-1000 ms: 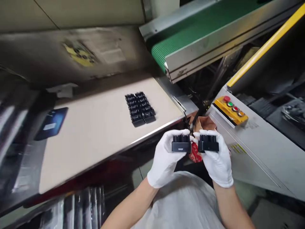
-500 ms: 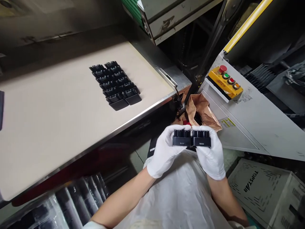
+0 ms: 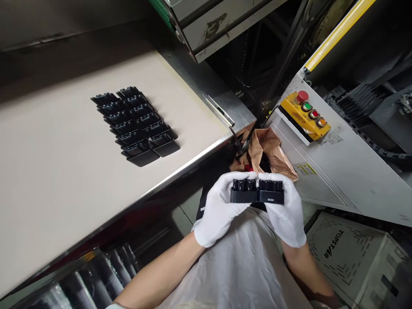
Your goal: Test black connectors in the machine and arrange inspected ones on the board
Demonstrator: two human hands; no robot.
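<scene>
Both my hands wear white gloves and are held together in front of my body. My left hand [image 3: 219, 210] grips a small black plastic part [image 3: 243, 192]. My right hand [image 3: 285, 212] grips a second, matching black part [image 3: 271, 192]. The two parts touch side by side, their open cavities facing up. On the beige table [image 3: 64, 171] to the left, two rows of several identical black parts [image 3: 137, 125] lie stacked against each other.
A crumpled brown paper bag [image 3: 268, 150] hangs by the table's metal corner. A yellow button box [image 3: 305, 115] sits on a grey machine housing at right. A grey box marked TOPSTAR [image 3: 354, 253] stands lower right. Black tubes in plastic [image 3: 96, 279] lie under the table.
My hands brought the two black parts together from a small gap until they touch. The view dropped and shifted, so the green conveyor left the picture and the table's parts slid leftward.
</scene>
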